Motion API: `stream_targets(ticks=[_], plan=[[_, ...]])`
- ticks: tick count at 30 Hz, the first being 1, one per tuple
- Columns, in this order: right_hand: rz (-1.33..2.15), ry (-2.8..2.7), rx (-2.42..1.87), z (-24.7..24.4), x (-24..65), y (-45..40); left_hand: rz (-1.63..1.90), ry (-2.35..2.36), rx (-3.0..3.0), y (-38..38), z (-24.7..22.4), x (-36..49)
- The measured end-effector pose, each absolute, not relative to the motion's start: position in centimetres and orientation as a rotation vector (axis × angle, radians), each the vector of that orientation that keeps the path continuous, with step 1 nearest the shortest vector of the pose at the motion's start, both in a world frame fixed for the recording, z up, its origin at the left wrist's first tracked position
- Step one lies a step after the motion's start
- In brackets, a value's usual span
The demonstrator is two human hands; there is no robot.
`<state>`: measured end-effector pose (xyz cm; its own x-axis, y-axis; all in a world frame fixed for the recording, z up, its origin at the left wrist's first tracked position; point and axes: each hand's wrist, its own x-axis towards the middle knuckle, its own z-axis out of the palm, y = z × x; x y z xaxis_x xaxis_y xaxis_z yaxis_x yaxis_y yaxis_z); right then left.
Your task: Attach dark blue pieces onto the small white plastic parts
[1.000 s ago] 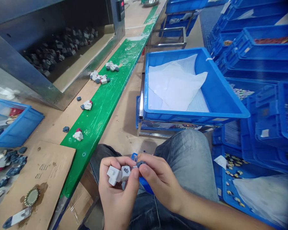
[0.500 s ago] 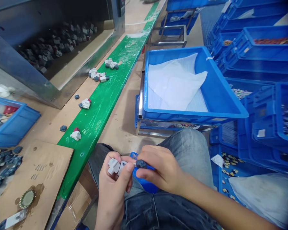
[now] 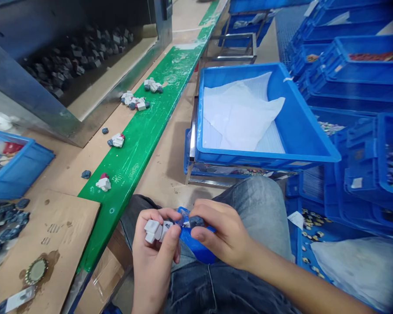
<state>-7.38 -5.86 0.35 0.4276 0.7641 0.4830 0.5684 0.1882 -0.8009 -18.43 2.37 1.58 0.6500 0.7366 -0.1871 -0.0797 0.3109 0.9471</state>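
Observation:
My left hand is closed around a white blocky piece, its thumb and fingers pressed on the piece's right end. Facing it, my right hand pinches a dark grey piece between thumb and index finger. A small gap separates the two pieces. Just below and behind the fingers, a blue container sits between my legs, partly hidden by my right hand.
Clusters of white and grey parts lie along the green strip. A large blue bin holds white sheets. Left are a metal-framed opening, a small blue bin and cardboard. Stacked blue crates stand right.
The dark grey piece in my right hand has moved slightly right and up, away from the white piece. My left hand has shifted a little left with the white piece.

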Motion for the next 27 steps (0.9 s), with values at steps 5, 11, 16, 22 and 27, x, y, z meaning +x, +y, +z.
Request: stream_targets(ticks=[5, 11, 16, 22, 27], plan=[[0.223, -1.195, -1.513, 0.4, -7.3, -6.0, 0.513, 0.694, 0.978, 2.2, 2.2, -18.5], [0.254, -0.985, -1.599, 0.4, -6.9, -6.3, 0.443, 0.637, 0.843, 2.4, 2.5, -18.6], [0.274, -0.976, -1.578, 0.4, -7.2, -6.4, 0.431, 0.466, 0.763, 2.7, 2.1, -18.6], [0.264, -1.070, -1.465, 0.2, -7.8, -6.4, 0.409, 0.317, 0.652, 2.8, 2.4, -19.0], [0.266, -1.100, -1.454, 0.2, -7.9, -6.5, 0.404, 0.280, 0.642, 2.7, 2.5, -19.0]])
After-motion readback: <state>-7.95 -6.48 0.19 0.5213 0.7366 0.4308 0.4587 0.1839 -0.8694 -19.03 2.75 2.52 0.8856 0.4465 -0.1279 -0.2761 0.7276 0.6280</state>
